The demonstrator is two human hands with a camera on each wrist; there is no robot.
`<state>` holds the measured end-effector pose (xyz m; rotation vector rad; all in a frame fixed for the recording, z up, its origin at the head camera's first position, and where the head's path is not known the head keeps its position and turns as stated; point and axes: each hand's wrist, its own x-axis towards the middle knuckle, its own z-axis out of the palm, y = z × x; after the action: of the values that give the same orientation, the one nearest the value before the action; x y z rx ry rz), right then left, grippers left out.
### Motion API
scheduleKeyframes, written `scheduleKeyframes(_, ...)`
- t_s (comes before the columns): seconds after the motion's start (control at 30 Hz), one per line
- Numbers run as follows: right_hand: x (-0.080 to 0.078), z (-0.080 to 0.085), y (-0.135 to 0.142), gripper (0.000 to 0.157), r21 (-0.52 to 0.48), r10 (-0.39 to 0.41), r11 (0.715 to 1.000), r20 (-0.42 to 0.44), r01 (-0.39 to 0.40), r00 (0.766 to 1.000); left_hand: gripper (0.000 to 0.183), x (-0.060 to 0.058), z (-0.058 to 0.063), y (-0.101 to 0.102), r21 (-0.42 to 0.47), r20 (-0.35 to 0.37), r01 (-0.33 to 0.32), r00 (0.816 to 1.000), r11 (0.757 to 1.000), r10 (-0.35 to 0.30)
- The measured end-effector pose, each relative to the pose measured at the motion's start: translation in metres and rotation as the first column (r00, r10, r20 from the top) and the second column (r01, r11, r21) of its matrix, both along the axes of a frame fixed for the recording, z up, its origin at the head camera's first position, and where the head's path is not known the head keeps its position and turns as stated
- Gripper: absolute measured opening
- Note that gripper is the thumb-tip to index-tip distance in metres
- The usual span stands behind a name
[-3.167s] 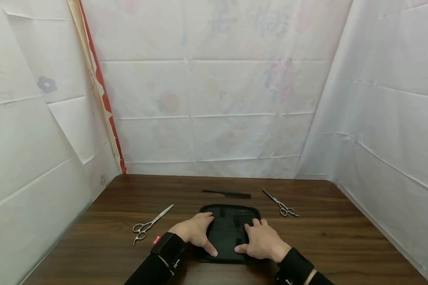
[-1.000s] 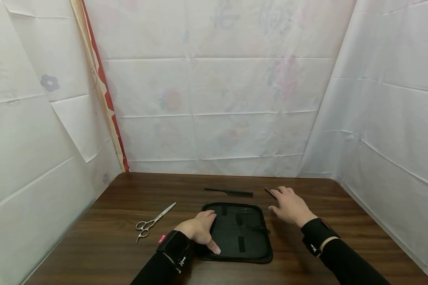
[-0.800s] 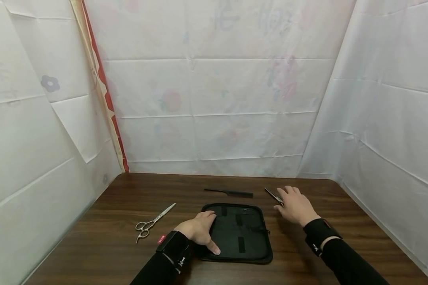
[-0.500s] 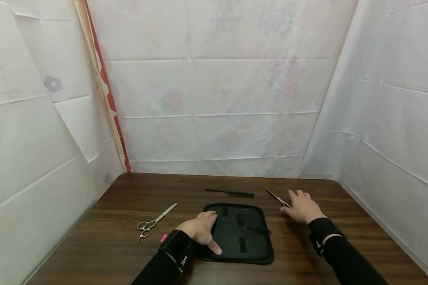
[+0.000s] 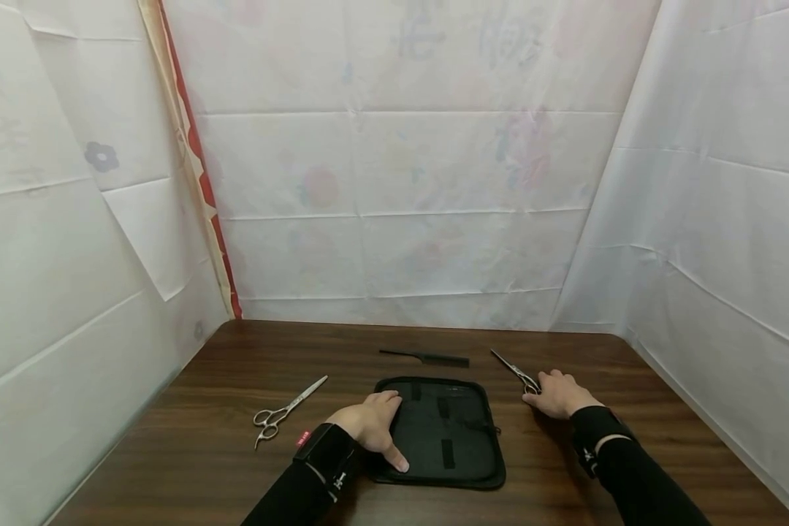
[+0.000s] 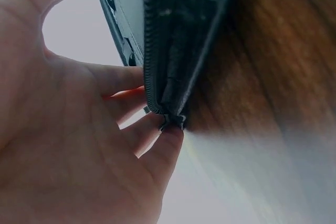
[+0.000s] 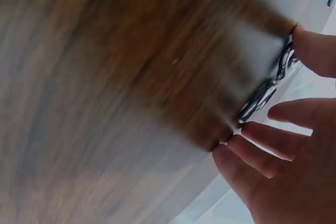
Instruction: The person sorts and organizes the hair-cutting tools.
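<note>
A black zip case (image 5: 421, 438) lies opened flat on the wooden table, with elastic loops inside. My left hand (image 5: 368, 424) rests on its left side, thumb on the lining. In the left wrist view the fairly straight fingers (image 6: 126, 80) touch the zipped edge. My right hand (image 5: 559, 394) is at the handle end of silver hairdressing scissors (image 5: 516, 371), whose blades point back and left. In the right wrist view the thumb (image 7: 315, 51) is by the handle rings (image 7: 289, 59), and the other fingers are spread, their tips on the table.
A second pair of hairdressing scissors (image 5: 289, 410) lies left of the case. Behind the case is a black tail comb (image 5: 427, 358). White cloth sheets (image 5: 394, 183) hang at the back and both sides of the table (image 5: 191, 453).
My right hand has left the case, gone to the right-hand scissors, then slid from their blades back toward the handles. My left hand has stayed on the case.
</note>
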<state>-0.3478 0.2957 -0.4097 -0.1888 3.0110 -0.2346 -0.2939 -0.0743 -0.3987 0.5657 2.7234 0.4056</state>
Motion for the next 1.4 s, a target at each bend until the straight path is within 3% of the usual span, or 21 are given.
scheduleKeyframes(0.33,0.001,0.001,-0.013,0.021,-0.019,0.017,1.0,-0.048,-0.018,0.999,0.108,-0.001,-0.001,0.001,-0.016,0.008,-0.009,1.0,1.0,0.009)
scheduleKeyframes(0.77,-0.001,0.002,-0.008,0.022,-0.213,-0.026,0.977,-0.06,0.012,0.998,0.106,-0.002,0.001,0.002,-0.023,0.017,-0.011,1.0,1.0,0.011)
scheduleKeyframes(1.4,0.004,0.005,-0.012,0.027,-0.263,-0.045,0.964,0.011,0.046,0.999,0.106,0.0,-0.001,0.001,-0.024,-0.008,-0.001,1.0,1.0,0.001)
